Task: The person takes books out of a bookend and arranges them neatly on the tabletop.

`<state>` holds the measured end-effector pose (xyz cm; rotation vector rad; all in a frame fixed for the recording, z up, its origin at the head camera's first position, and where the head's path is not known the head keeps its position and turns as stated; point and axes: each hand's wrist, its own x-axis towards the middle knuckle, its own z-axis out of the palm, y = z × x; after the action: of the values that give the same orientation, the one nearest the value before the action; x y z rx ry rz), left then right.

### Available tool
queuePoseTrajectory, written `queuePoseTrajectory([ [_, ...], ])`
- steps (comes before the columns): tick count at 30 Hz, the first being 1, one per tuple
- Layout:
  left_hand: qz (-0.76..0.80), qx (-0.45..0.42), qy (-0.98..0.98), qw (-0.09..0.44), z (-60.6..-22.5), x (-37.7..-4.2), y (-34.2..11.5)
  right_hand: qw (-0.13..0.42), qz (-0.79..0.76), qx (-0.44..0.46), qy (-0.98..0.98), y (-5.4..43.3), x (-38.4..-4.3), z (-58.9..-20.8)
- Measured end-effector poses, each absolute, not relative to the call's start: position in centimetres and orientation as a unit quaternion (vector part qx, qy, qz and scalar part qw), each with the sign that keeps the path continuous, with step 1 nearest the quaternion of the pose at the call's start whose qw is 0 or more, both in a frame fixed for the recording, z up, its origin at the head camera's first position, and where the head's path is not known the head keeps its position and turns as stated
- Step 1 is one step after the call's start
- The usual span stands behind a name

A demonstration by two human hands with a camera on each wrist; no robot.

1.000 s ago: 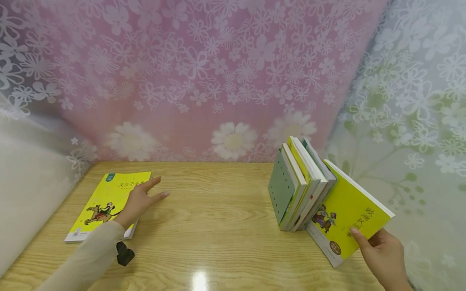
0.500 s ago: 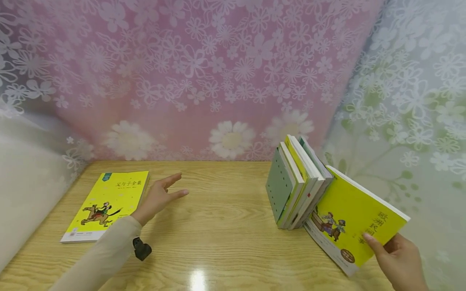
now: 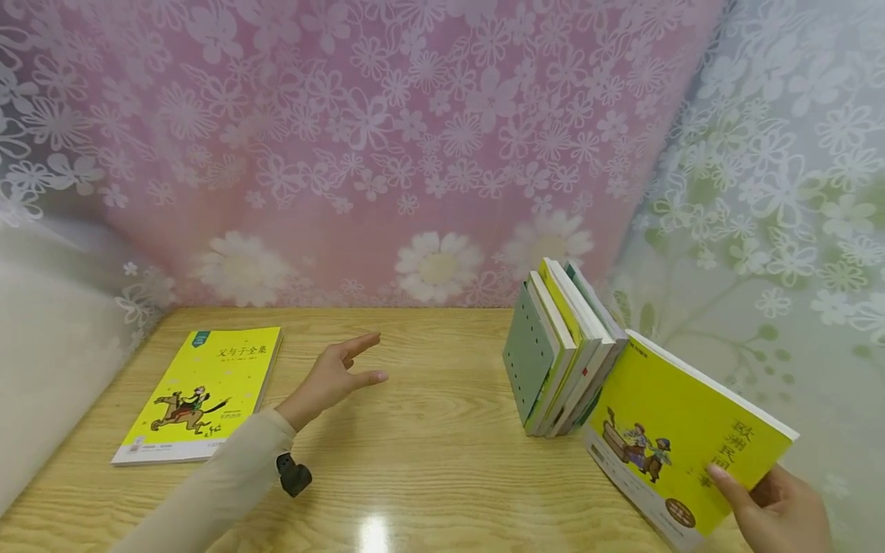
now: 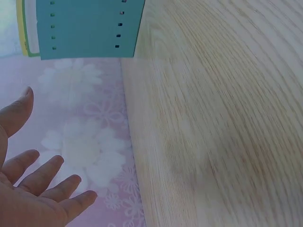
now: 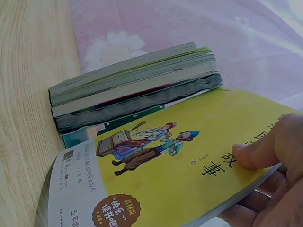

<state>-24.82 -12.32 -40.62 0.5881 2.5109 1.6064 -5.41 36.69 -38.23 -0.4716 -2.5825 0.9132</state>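
Note:
My right hand (image 3: pixel 784 511) grips a yellow book (image 3: pixel 681 430) by its edge, thumb on the cover and fingers behind. The book is tilted beside a row of upright books (image 3: pixel 570 349); in the right wrist view its cover (image 5: pixel 175 156) shows two cartoon figures. A green bookend (image 3: pixel 528 361) with small holes stands at the row's left side. Above the middle-left of the table my left hand (image 3: pixel 332 380) hovers with fingers extended, holding nothing. To its left, another yellow book (image 3: pixel 200 395) with a horse-rider drawing lies flat on the table.
The wooden table (image 3: pixel 415 476) meets a pink flowered curtain (image 3: pixel 429 153) at the back. A pale flowered curtain (image 3: pixel 781 253) hangs close on the right, and a white cloth (image 3: pixel 62 330) borders the left. A black device (image 3: pixel 293 475) sits on the left wrist.
My right hand has drawn the yellow book rightward and toward me, away from the row. My left hand has moved right, off the flat book toward the table's middle.

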Motion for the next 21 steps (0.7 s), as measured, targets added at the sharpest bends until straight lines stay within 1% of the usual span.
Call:
queuePoseTrajectory([
  [3,0.534,0.2,0.819,0.063,-40.6,-24.7,-11.5,0.172,0.329,-0.179,-0.911,36.9,-5.0,-38.3],
  [6,0.538,0.207,0.814,0.074,-40.6,-24.5,-10.7,0.175,0.336,-0.18,-0.908,37.0,-4.5,-38.2],
  [16,0.54,0.228,0.805,0.088,-40.6,-24.1,-8.9,0.208,0.346,-0.143,-0.904,37.2,-3.4,-37.8],
  [21,0.559,0.233,0.789,0.103,-40.3,-23.7,-7.8,0.205,0.341,-0.128,-0.909,36.6,-3.3,-37.6],
])
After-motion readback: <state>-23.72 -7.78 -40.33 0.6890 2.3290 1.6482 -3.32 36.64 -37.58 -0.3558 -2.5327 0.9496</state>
